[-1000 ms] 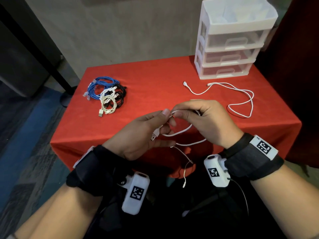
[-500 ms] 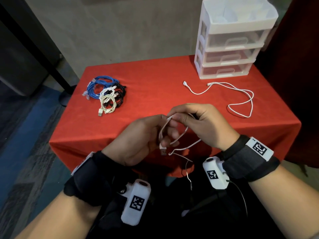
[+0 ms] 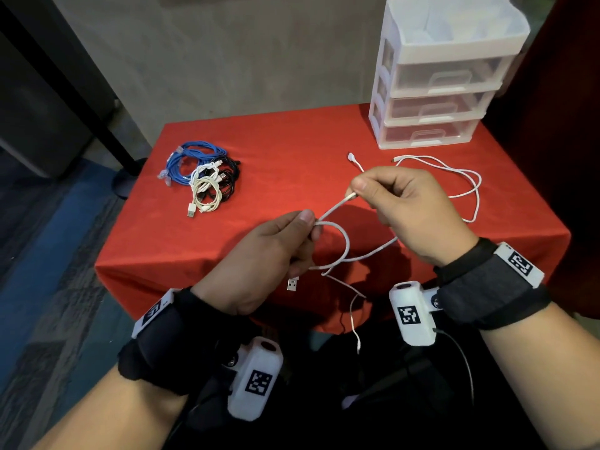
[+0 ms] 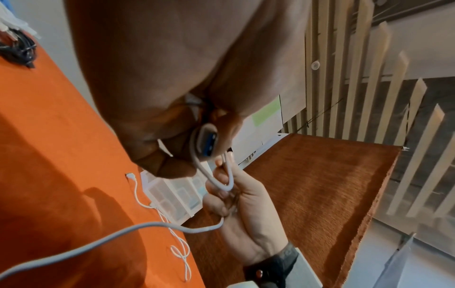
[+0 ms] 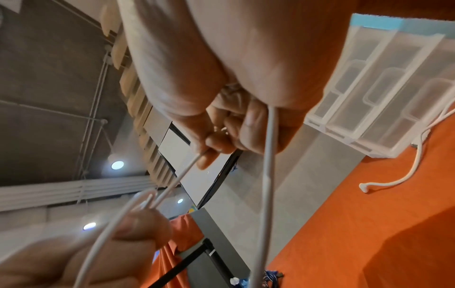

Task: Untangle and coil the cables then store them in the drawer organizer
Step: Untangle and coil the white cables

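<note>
The white cable [image 3: 346, 245] vanishes inside the left hand [image 3: 259, 258] and again inside the right hand [image 3: 409, 209]. Beyond the right hand, the drawer organizer [image 3: 444, 76] is cut off by the head view's top edge, its drawers' contents unclear.

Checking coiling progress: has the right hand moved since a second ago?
Yes. The right hand rose away from the left hand, toward the drawer organizer.
</note>
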A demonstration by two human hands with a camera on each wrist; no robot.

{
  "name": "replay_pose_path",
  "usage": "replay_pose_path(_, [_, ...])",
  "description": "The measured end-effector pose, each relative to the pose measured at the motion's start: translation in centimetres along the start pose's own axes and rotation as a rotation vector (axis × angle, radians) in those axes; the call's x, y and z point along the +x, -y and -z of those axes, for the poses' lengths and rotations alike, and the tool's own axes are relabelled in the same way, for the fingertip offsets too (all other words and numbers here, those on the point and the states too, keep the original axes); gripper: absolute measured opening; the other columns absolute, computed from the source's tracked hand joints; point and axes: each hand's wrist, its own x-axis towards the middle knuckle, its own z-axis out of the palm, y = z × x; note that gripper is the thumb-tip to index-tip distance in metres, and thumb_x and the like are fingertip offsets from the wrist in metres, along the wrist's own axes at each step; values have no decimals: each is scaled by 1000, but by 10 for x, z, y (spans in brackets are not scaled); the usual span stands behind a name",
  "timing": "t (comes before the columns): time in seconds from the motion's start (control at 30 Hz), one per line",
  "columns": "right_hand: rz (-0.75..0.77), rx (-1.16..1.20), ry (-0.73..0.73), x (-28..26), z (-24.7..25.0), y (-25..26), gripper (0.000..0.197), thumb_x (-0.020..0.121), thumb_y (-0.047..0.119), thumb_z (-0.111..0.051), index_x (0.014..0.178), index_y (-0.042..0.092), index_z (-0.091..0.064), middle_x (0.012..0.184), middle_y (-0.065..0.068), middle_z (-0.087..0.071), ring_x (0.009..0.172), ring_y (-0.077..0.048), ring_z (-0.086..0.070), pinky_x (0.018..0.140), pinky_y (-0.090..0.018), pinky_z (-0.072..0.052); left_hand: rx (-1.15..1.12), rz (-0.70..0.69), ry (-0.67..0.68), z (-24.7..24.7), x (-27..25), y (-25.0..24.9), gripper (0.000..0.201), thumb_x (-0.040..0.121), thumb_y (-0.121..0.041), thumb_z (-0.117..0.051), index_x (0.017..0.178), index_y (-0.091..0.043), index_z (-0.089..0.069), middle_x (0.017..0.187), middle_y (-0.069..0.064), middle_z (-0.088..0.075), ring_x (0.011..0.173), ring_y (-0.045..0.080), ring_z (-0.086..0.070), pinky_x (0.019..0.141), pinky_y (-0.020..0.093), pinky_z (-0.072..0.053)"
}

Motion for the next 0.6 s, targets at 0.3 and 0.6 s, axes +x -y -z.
replay_pose_path(0.3, [-232, -114, 230, -25, -18, -31, 13, 98, 21, -67, 88, 17, -72, 71, 4, -63, 62, -6, -54, 64, -25, -46, -430, 176, -199, 6, 5, 14, 33, 108, -37, -40, 85, -17, -54, 57, -10, -28, 45, 5, -26, 47, 17, -34])
replay_pose_path(0.6, [-295, 389, -29, -31, -47, -19, 9, 97, 3, -65, 94, -4, -68, 82, -16, -66, 75, -24, -68, 75, -38, -62, -672, 345, -369, -20, 7, 27, 24, 104, -40, -49, 100, -18, -59, 74, -1, -65, 61, 10, -66, 69, 30, -57])
